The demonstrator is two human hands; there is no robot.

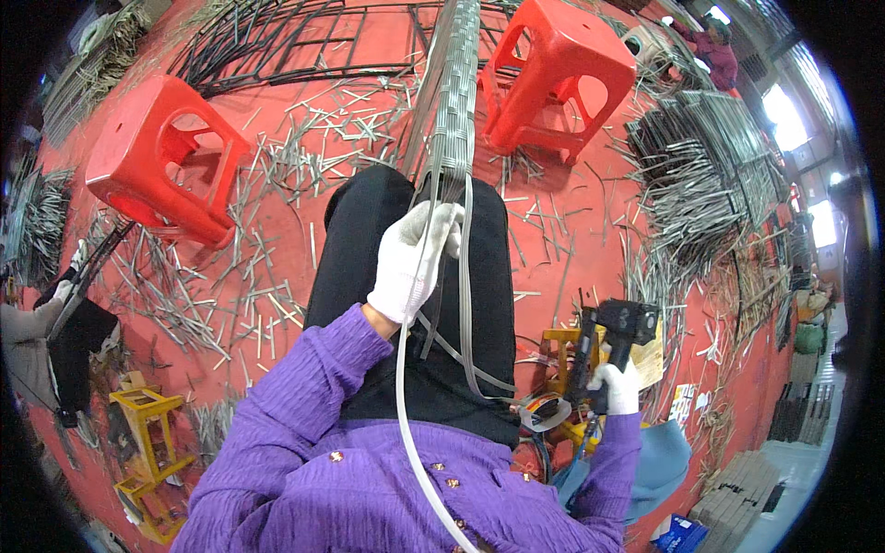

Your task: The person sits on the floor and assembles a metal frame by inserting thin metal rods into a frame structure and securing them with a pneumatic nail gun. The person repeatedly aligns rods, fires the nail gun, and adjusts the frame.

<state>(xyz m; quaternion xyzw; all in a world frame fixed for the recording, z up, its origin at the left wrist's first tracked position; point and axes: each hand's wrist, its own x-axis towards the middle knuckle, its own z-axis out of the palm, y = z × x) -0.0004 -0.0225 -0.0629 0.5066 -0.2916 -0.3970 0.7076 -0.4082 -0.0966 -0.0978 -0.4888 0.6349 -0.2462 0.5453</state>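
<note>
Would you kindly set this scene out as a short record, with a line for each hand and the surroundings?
Left hand: white-gloved, closed at the near end of a long woven piece of flat grey strips
Right hand: white-gloved, gripping a black handheld tool with a boxy head
Ahead: two red plastic stools, upright, one on each side of the woven piece
Floor: red, littered with loose strips
Right side: heap of grey strips
Lower left: yellow frame stand

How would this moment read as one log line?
left hand: curled at woven grey strip; right hand: gripping black power tool; nearby: two red stools, grey strip pile
</note>
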